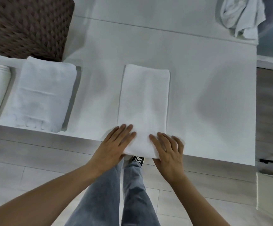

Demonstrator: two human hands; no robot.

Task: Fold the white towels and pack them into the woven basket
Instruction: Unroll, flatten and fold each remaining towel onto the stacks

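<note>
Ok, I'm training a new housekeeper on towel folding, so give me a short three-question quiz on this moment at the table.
1. True or false: both hands rest on the near end of the long folded white towel in the middle of the white table.
2. Where does the crumpled white towel lie? A) at the far right corner of the table B) inside the basket C) on the floor
3. Fill in: the dark brown woven basket stands at the far ____ of the table.

Key: 1 true, the left hand and right hand lie flat on it. 2 A. 3 left.
</note>
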